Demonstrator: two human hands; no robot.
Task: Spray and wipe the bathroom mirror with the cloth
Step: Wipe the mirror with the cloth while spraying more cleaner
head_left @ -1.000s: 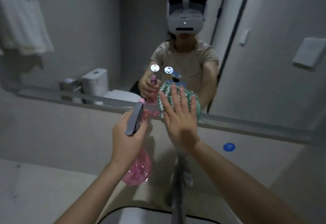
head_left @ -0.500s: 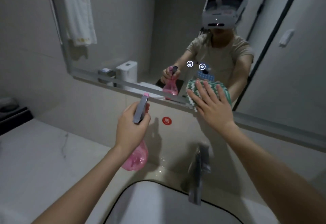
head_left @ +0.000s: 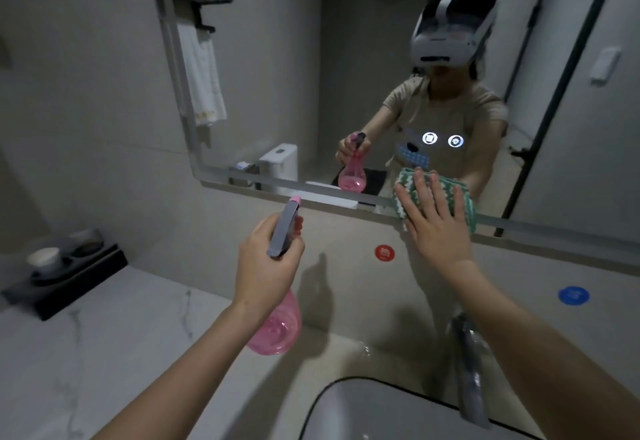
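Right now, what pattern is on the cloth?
Green and white zigzag stripes on the cloth, seen best in the head view.

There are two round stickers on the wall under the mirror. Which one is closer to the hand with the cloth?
The red sticker, just left of the right hand pressing the cloth; the blue sticker sits farther right and lower.

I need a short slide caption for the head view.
Right hand presses cloth on mirror; left hand holds spray bottle.

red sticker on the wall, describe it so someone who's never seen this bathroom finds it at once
Start at the mirror and drop below its bottom edge to the beige wall. The red sticker sits there between the two wrists, left of the faucet. The only other round sticker, farther right, is blue.
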